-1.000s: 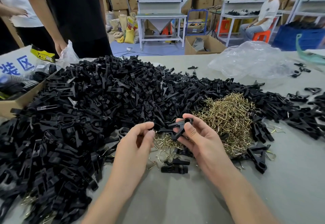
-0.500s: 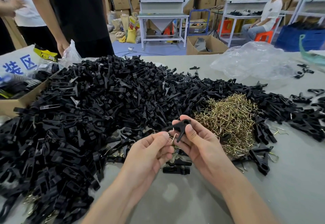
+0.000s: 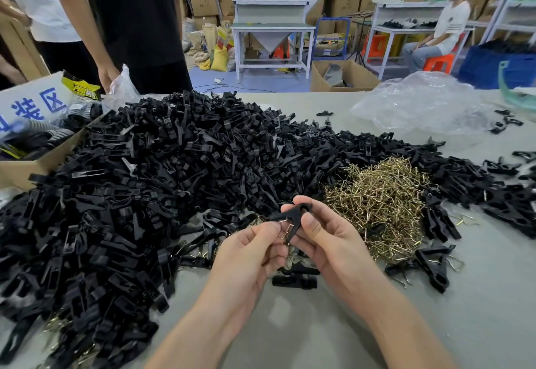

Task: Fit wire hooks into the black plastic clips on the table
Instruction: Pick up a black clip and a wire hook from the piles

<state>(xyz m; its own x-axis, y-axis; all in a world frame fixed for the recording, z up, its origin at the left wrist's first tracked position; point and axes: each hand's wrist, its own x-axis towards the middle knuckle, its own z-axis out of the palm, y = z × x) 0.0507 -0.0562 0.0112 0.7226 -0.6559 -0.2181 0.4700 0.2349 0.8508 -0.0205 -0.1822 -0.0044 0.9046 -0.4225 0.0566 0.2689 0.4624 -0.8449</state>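
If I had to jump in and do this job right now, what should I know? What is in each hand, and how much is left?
Left hand: pinches one wire hook, its end at the clip.
Right hand: holds one black clip above the table.
I cannot tell whether the hook is fully in yet.
Supplies: the loose hooks lie just right of the hands; the big clip heap spreads to the left and behind.
Done: a few finished clips with hooks in them lie on the right.
Left: finish this one, then the heap, which looks barely started.
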